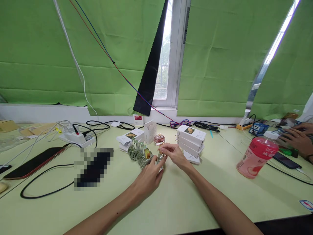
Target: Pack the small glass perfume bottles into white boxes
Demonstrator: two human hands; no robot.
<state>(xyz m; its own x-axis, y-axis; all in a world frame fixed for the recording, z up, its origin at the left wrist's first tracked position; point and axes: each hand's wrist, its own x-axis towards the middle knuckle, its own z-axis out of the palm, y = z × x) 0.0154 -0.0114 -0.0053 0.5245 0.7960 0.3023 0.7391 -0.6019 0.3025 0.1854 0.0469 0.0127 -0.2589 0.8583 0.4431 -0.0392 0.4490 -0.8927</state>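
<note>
My left hand (153,171) is closed around a small clear glass bottle (160,157) standing at the middle of the table. The thumb and fingers of my right hand (175,156) pinch the gold-coloured top of this same bottle. Close by on the left is a cluster of similar glass bottles (136,153) with silvery caps; the nearest has a gold cap (147,153). Just beyond my hands sits a round pinkish bottle (159,139). My fingers partly hide the held bottle.
White boxes are stacked at right (192,137) and left (130,136), with one upright box (150,132) between. A pink drink bottle (256,156) stands right. Phone (34,163), power strip (78,137) and cables lie left. Another person's hands (297,138) are far right.
</note>
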